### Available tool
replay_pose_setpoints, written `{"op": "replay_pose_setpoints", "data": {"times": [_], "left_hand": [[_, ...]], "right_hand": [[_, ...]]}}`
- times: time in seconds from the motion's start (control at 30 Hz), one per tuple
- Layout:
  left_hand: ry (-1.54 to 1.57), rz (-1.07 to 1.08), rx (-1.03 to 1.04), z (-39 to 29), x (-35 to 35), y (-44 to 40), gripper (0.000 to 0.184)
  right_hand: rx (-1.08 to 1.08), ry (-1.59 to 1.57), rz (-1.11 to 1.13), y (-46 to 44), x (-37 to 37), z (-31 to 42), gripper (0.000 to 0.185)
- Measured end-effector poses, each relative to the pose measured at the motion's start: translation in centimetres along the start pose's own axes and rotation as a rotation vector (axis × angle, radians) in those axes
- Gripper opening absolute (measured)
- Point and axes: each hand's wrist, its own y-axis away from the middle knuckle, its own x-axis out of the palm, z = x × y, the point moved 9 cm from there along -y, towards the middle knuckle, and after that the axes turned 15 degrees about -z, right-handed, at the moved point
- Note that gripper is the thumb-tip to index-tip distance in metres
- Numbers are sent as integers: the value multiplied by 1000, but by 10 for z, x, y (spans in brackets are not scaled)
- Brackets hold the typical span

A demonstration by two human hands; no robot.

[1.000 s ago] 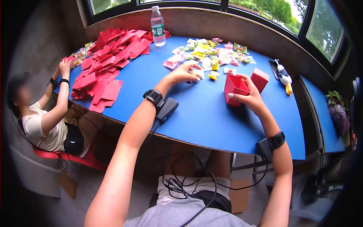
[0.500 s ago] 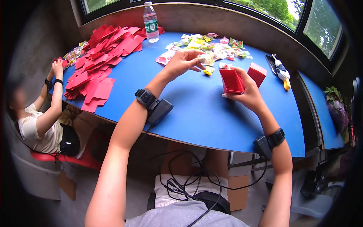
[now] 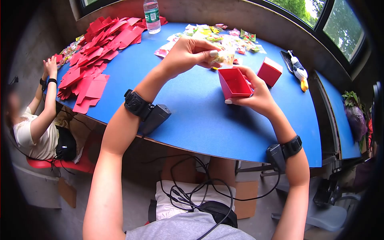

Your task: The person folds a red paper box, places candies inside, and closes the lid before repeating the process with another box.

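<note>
My left hand is closed, pinching a wrapped candy in a clear, pale yellowish wrapper between thumb and fingers. Just below and right of it, my right hand grips a small red paper box from its right side. The box is tilted, its open top facing up, and its visible inside walls are bare red; part of its bottom is hard to see. Behind my right hand stands another red box, apparently closed. A spread of wrapped candies lies beyond both hands.
Flat red paper boxes form a large heap on the left of the blue table. A water bottle stands behind it. A person's hands work at the far left. A duck-like object lies right.
My left hand with the candy has come closer to the red box. The box has tipped so more of its inside shows, and the whole view has shifted slightly.
</note>
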Motion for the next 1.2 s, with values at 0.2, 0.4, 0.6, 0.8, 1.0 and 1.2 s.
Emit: {"op": "replay_pose_setpoints", "data": {"times": [0.2,0.4,0.6,0.8,1.0,1.2], "left_hand": [[-74,-21,64,-8,-1,2,23],[-82,-1,79,-10,2,4,24],[-111,27,102,-12,4,5,24],[-132,36,148,-13,5,6,23],[-152,296,454,-29,32,23,17],[-294,480,301,-21,59,45,15]], "right_hand": [[75,-124,101,4,9,0,80],[77,-135,102,4,10,-1,78],[93,-119,104,3,10,-6,80],[106,-135,109,4,11,-7,81],[221,-278,254,11,22,-1,82],[213,-269,320,12,26,2,82]]}}
